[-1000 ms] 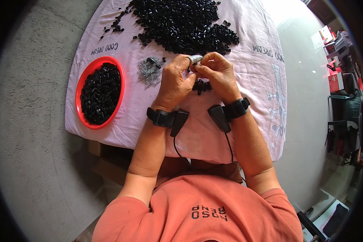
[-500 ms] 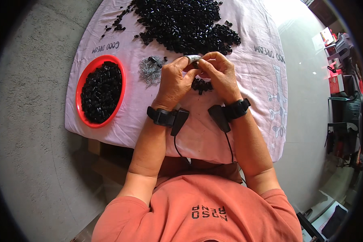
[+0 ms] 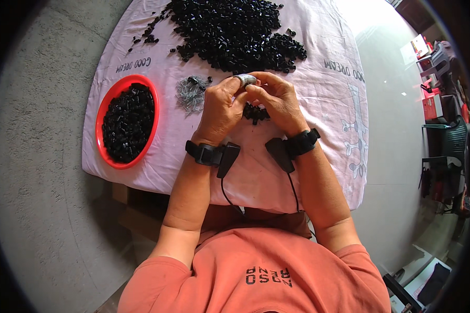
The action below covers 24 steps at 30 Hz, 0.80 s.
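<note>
My left hand (image 3: 219, 109) and my right hand (image 3: 279, 104) meet over the cloth, thumbs and fingertips pinched together. Silvery wrapping (image 3: 246, 80) covers the tip of a left finger. Whatever sits between the fingertips is too small and covered to make out. Just below the hands lies a little cluster of black plastic pieces (image 3: 255, 112). To the left is a heap of thin metal pins (image 3: 189, 97), with a few black pieces at its top edge. A large pile of the same small black pieces (image 3: 224, 34) spreads beyond my hands.
A red oval basin (image 3: 152, 130) filled with black pieces stands at the table's left. The pink cloth (image 3: 329, 130) covers the tabletop. Black straps with cabled boxes (image 3: 227, 156) sit on both wrists. Chairs (image 3: 451, 151) and other goods line the far right.
The fingertips have drawn closer, and the wrapped finger has bent down over the small dark piece that showed between them. The whole view has shifted slightly.
</note>
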Tool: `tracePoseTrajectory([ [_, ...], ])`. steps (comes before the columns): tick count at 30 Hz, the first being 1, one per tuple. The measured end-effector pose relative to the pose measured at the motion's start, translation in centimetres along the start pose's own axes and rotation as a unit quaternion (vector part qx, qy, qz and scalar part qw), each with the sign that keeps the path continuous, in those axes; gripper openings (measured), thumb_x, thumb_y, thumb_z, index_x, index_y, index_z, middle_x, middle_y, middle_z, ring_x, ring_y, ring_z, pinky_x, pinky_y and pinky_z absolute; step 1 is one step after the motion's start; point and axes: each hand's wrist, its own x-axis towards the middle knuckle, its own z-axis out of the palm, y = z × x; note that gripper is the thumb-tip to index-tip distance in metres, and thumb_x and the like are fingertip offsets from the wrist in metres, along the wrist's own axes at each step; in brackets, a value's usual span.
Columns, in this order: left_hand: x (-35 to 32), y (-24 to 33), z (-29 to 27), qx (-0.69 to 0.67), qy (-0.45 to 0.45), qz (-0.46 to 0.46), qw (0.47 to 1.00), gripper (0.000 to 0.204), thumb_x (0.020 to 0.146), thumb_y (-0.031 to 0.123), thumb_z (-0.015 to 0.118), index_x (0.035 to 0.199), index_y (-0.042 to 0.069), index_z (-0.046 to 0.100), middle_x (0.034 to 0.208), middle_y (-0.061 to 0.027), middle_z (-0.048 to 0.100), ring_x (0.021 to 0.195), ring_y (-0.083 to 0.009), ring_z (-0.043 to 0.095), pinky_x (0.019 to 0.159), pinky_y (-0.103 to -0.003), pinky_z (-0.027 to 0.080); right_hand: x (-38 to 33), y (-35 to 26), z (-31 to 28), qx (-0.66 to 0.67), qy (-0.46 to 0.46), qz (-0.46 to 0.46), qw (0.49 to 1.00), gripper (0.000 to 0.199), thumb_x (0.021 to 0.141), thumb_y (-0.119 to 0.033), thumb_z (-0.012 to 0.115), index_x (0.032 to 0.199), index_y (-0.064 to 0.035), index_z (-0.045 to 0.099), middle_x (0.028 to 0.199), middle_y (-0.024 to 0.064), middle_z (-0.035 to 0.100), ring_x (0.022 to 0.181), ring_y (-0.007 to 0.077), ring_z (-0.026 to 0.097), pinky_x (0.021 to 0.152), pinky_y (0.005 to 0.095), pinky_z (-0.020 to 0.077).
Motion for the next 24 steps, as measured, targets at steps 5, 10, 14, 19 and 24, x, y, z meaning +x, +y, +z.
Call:
tracePoseTrajectory([
  [5,-0.1,0.0,-0.1,0.029,-0.001,-0.003,1.000,0.019,0.091,0.004,0.070,0.110,0.001,0.072,0.099,-0.0106,0.075,0.084,-0.0149,0.072,0.073,-0.028,0.056,0.0,0.2,-0.2,-0.016,0.011,0.012,1.000,0.027,0.096,-0.016,0.069,0.118,-0.0006,0.069,0.093,0.0011,0.070,0.079,0.0057,0.063,0.069,0.0217,0.0539],
  [10,0.2,-0.3,0.6,0.037,0.097,-0.024,0.994,0.022,0.089,0.003,0.072,0.111,0.002,0.072,0.093,-0.0107,0.075,0.077,-0.0136,0.070,0.071,-0.028,0.055,0.3,0.1,-0.1,0.038,0.114,-0.047,0.992,0.019,0.097,-0.013,0.067,0.112,-0.0025,0.071,0.087,0.0008,0.070,0.074,0.0065,0.064,0.065,0.0215,0.0531],
  [14,0.2,-0.6,0.1,0.066,0.138,-0.064,0.986,0.025,0.087,0.001,0.072,0.111,0.002,0.072,0.089,-0.0101,0.075,0.076,-0.0127,0.070,0.071,-0.028,0.054,0.5,0.6,-1.8,-0.093,0.220,-0.057,0.969,0.016,0.096,-0.011,0.067,0.109,-0.0025,0.072,0.088,0.0004,0.071,0.075,0.0066,0.065,0.065,0.0215,0.0512],
  [19,0.1,-1.3,-0.2,0.071,0.154,-0.062,0.984,0.025,0.087,0.000,0.072,0.111,0.002,0.072,0.087,-0.0090,0.075,0.075,-0.0112,0.069,0.070,-0.028,0.054,1.0,1.8,-2.2,-0.180,0.183,-0.062,0.964,0.013,0.095,-0.009,0.068,0.105,-0.0028,0.074,0.087,0.0003,0.072,0.076,0.0071,0.066,0.068,0.0219,0.0522],
  [24,-0.1,-1.8,-0.9,0.086,0.163,-0.065,0.981,0.024,0.088,0.001,0.071,0.112,0.001,0.071,0.087,-0.0082,0.075,0.075,-0.0098,0.067,0.069,-0.027,0.053,0.5,0.7,-1.4,-0.256,0.150,-0.070,0.952,0.014,0.092,-0.008,0.070,0.104,-0.0054,0.075,0.085,0.0027,0.074,0.075,0.0083,0.067,0.070,0.0252,0.0538],
])
